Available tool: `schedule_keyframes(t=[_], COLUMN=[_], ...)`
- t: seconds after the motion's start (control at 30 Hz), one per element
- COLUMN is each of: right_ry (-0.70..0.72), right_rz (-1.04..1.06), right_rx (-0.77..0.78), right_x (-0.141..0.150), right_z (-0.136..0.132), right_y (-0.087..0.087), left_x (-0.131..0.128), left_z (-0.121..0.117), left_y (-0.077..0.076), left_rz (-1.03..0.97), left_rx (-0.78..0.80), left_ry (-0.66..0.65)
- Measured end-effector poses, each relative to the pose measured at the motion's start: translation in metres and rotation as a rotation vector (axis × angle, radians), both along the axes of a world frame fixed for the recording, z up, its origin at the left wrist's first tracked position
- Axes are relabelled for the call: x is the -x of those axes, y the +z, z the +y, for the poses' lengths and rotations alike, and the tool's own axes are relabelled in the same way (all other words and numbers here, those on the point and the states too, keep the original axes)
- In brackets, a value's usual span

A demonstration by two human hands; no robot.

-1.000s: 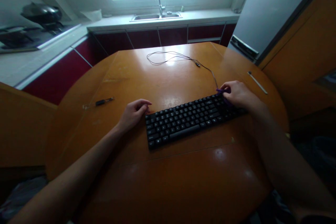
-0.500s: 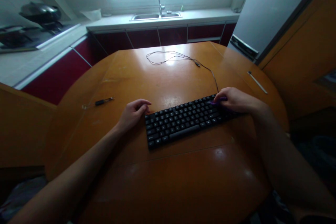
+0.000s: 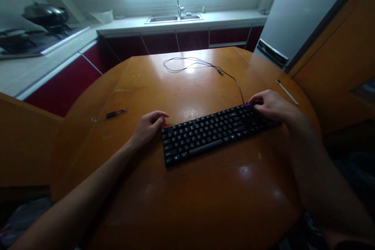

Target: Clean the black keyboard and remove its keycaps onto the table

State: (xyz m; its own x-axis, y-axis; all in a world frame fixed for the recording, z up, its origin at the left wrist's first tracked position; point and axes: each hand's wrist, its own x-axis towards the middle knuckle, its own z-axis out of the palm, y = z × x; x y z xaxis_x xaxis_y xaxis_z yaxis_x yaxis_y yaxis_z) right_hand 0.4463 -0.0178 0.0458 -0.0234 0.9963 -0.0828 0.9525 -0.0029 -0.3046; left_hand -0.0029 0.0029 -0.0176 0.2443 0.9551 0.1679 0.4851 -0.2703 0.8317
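Note:
A black keyboard (image 3: 205, 134) lies at a slant on the wooden table, its right end higher in the view. My left hand (image 3: 150, 125) rests on the tabletop with curled fingers, thumb and fingertips against the keyboard's upper left corner. At the far right end, my right hand (image 3: 271, 104) is closed on a purple cloth (image 3: 254, 103), pressed to the keyboard's back edge above the number keys. Most of the cloth is hidden under the fingers. The keyboard's cable (image 3: 238, 86) runs from its back edge to a loose coil.
Left of my left hand lies a small black-handled tool (image 3: 115, 113), perhaps a brush. A thin white stick with a dark tip (image 3: 287, 92) lies at the right of the table (image 3: 181, 199). Beyond stand a sink (image 3: 164, 19), a stove with a wok (image 3: 47, 13) and a fridge (image 3: 301, 11).
My right hand moved the purple cloth left and toward me over the keys, then back right and away to the rear edge. My left hand and the keyboard stayed put.

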Motion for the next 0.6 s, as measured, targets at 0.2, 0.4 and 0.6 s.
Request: schedule_keyframes(t=[0.2, 0.4, 0.6], right_ry=[0.232, 0.180, 0.168], right_rz=[0.029, -0.018, -0.043], right_rx=[-0.029, 0.068, 0.119], right_x=[0.030, 0.030, 0.032], right_z=[-0.001, -0.008, -0.016], right_y=[-0.010, -0.005, 0.001], left_x=[0.002, -0.001, -0.001], left_z=[0.002, 0.000, 0.000], left_y=[-0.003, 0.001, 0.001], left_rz=[-0.006, 0.024, 0.025], left_rx=[0.013, -0.003, -0.011], left_ry=[0.002, 0.004, 0.006])
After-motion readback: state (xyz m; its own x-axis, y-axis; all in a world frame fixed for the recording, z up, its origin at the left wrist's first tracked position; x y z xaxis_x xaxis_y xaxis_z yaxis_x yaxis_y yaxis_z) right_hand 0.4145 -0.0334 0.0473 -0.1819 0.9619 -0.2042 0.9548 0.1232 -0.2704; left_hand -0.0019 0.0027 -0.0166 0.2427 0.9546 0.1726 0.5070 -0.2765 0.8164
